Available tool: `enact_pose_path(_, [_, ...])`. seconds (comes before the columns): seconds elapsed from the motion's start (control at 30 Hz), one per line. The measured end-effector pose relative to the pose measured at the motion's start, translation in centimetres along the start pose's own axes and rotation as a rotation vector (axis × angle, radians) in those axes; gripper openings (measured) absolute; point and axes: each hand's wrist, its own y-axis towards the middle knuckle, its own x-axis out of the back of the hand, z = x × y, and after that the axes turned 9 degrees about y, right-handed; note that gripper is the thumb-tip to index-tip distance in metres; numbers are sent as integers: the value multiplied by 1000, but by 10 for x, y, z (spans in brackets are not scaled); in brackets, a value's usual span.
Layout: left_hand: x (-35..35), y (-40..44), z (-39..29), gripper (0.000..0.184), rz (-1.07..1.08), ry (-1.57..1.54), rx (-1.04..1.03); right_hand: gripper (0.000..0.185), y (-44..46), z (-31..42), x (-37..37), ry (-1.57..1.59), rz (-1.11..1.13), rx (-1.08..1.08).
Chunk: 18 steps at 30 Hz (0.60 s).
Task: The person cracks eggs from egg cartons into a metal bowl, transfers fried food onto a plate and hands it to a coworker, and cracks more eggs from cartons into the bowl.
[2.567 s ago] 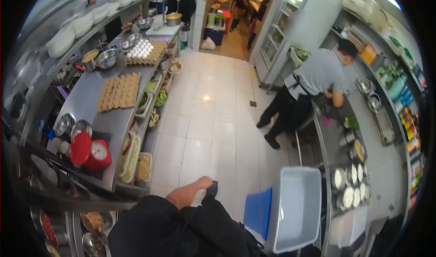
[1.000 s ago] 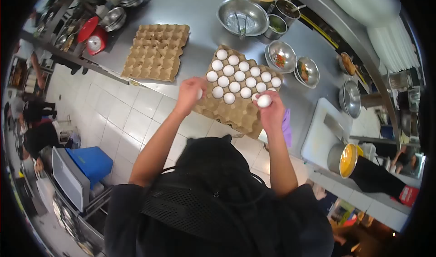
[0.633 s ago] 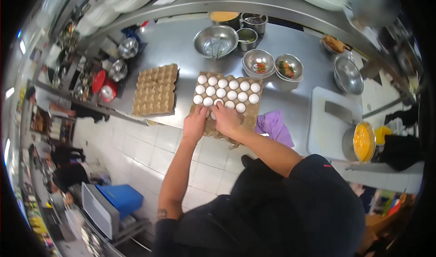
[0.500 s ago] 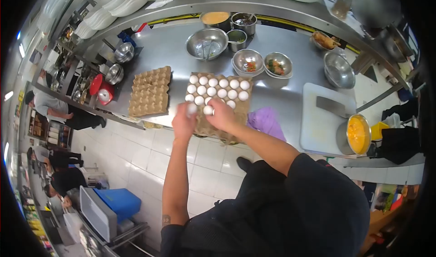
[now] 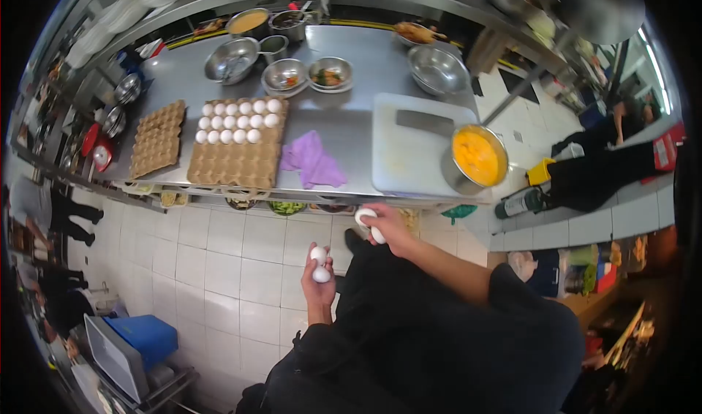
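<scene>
Two white eggs (image 5: 319,265) rest in my left hand (image 5: 319,288), its fingers curled around them, low in front of my body. My right hand (image 5: 391,231) grips two more white eggs (image 5: 365,216), just off the table's front edge. On the steel table, a cardboard egg tray (image 5: 232,167) has white eggs in its back rows and bare cups at the front. A metal pot of cracked eggs (image 5: 479,156), full of orange-yellow yolks, stands at the table's right corner, nearest my right hand.
A cleaver (image 5: 425,122) lies on the white cutting board (image 5: 395,167). A purple cloth (image 5: 314,159) sits between board and tray. Another egg tray (image 5: 157,142) is at left. Metal bowls (image 5: 439,70) stand behind. Other people (image 5: 55,209) are at far left.
Both hands have left the egg tray with eggs in them and drawn back toward my body. The view has swung right. Fewer eggs sit in the tray.
</scene>
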Motion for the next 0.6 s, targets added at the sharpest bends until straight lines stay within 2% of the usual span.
enact_pose_path(0.1, [-47,-5,28,68,122,213,77,40,-7,35,16,-19,54,211])
enact_pose_path(0.13, [-67,0,33,68,121,217,75,39,-13,59,19,37,17,355])
enact_pose_path(0.2, [-129,24,56,69,355,611,40,37,-22,112,55,128,-2,628])
enact_pose_path(0.23, [-163,30,67,68,396,702,8,36,-28,129,76,176,3,748])
enact_pose_path(0.27, [-198,33,82,66,432,795,-21,36,-33,144,97,179,4,745])
enact_pose_path(0.33, [-267,46,120,62,459,1028,-144,39,-41,170,141,-71,-137,1180])
enact_pose_path(0.37, [-290,59,141,62,450,1018,-147,39,-42,180,162,-80,-127,1174])
enact_pose_path(0.43, [-325,80,184,53,480,1321,-325,48,-45,197,205,-447,-204,1202])
enact_pose_path(0.5, [-334,104,223,50,460,1279,-380,53,-56,207,236,-388,-158,1088])
enact_pose_path(0.53, [-343,110,236,48,460,1259,-433,50,-59,210,244,-262,-176,1275])
enact_pose_path(0.6, [-350,114,253,48,428,1309,-423,42,-56,208,256,-99,-177,1431])
